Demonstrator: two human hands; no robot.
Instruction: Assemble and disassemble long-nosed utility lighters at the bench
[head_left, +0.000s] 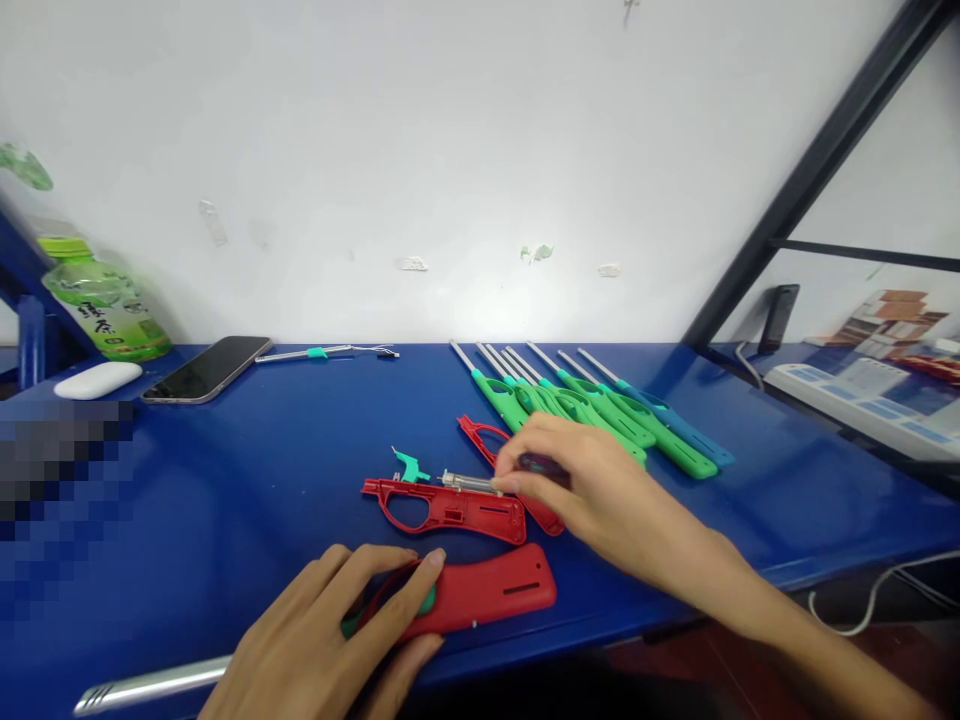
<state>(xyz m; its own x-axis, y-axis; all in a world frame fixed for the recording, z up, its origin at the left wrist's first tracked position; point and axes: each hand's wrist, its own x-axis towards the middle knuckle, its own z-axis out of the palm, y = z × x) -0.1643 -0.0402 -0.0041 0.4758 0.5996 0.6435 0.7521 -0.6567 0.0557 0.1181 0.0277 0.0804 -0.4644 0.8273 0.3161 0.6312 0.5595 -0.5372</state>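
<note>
My left hand [330, 635] is closed on a red gas lighter [491, 590] with a green trigger, near the table's front edge. Its long silver barrel [154, 685] comes out left of the hand. Dark and rounded, a tool handle [544, 468] shows in my closed right hand [570, 475]; the tool's other end is hidden. The fingertips of that hand are at the right end of a clear tube-like part [469, 482]. Just below lies an opened red lighter shell half [480, 512], with a green trigger piece [409, 467] above it. Another red shell half [550, 517] is partly covered by my right hand.
Several green lighters [622, 420] and a blue one [705, 440] lie at the back right. A silver rod with wires [319, 353], a phone [210, 370], a white case [97, 380] and a green bottle [109, 305] are along the back left. A white wall stands behind.
</note>
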